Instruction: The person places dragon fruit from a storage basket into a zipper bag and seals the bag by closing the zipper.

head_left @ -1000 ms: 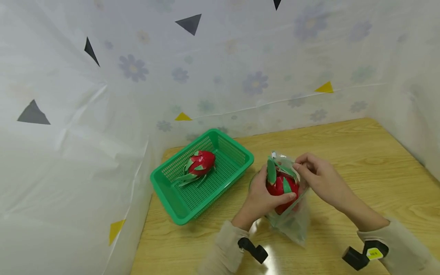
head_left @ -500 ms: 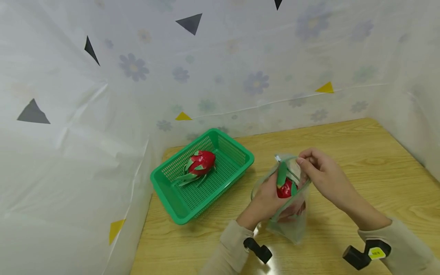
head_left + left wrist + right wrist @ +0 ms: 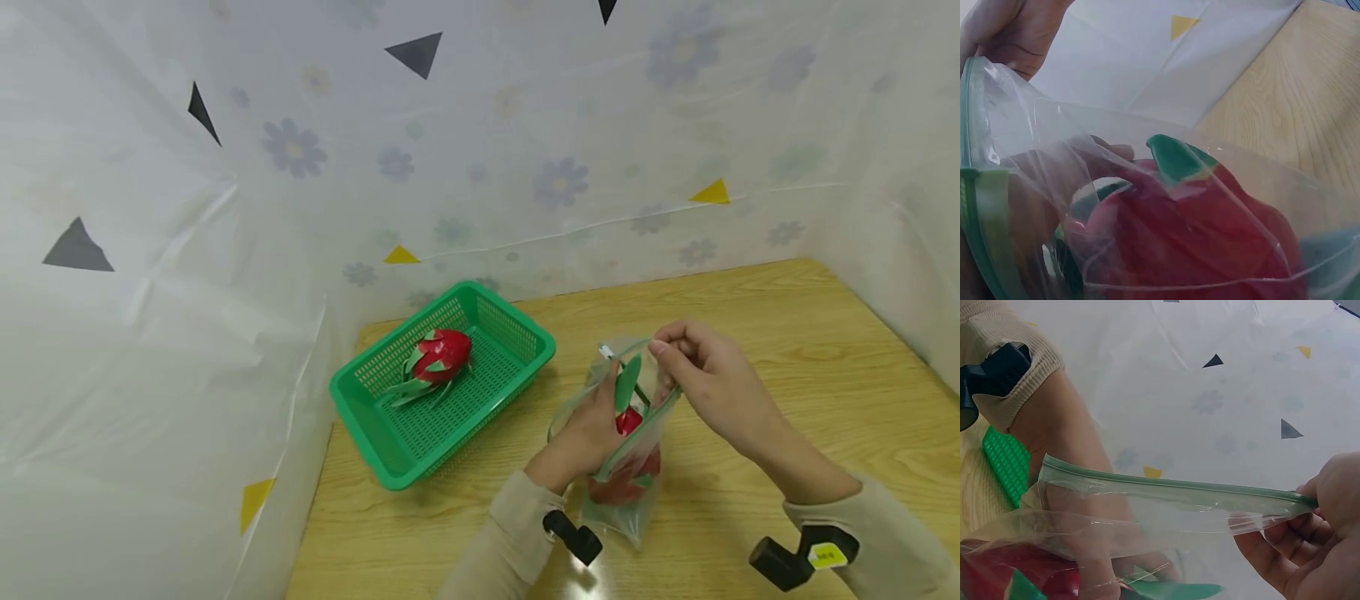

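Observation:
A clear zip bag [image 3: 630, 525] with a green zip strip [image 3: 1172, 484] stands upright over the table, its mouth apart. My left hand [image 3: 587, 435] reaches down through the mouth and grips a red toy dragon fruit [image 3: 1204, 240] with green leaves. Through the plastic in the left wrist view, the thumb and fingers lie against the upper end of the fruit. At the far right corner of the mouth, my right hand [image 3: 701, 367] pinches the zip edge between thumb and forefinger. The right wrist view shows that strip stretched taut from this hand.
To the left of the bag stands a green perforated basket [image 3: 392, 478]. A second toy dragon fruit [image 3: 444, 353] lies in it. The wooden table [image 3: 810, 367] meets a white plastic sheet wall [image 3: 480, 200] at the back and left.
My left hand has pushed the dragon fruit down into the bag, so it now sits mostly below the mouth. My right hand has stayed on the zip edge, barely moving.

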Demonstrator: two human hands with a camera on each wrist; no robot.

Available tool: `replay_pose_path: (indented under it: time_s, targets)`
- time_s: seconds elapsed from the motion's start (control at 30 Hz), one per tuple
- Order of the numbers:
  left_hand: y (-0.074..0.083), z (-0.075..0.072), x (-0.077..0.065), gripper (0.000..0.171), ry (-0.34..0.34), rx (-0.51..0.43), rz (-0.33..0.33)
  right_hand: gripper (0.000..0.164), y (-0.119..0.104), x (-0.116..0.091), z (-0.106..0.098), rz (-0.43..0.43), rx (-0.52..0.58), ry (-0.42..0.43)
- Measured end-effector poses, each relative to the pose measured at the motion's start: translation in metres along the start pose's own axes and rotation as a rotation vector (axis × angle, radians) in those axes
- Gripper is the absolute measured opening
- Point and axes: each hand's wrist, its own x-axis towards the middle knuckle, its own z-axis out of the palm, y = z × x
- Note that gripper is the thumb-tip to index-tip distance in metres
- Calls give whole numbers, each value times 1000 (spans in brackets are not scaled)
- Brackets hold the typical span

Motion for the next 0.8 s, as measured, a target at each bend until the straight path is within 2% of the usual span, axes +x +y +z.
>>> replay_pose_path:
  time_s: [0.1, 0.17, 0.3, 0.47, 0.67, 0.8]
  targets:
    - [3, -1, 1, 105, -28, -1, -103, 19, 0, 0, -1, 0, -3, 6]
    - [4, -2, 2, 107, -45, 1, -140, 19, 0, -1, -2, 0, -6, 8]
    - [7, -3, 2, 106, -74, 26, -178, 19, 0, -1, -3, 5, -4, 11]
    - [10, -2, 3, 107, -115, 69, -259, 17, 2, -2, -3, -2, 16, 7]
    - [12, 0, 7, 109, -129, 136, -321, 17, 2, -2, -4, -1, 31, 7]
    - [13, 1, 8, 107, -139, 96, -368, 18, 2, -1, -7, 3, 49, 7]
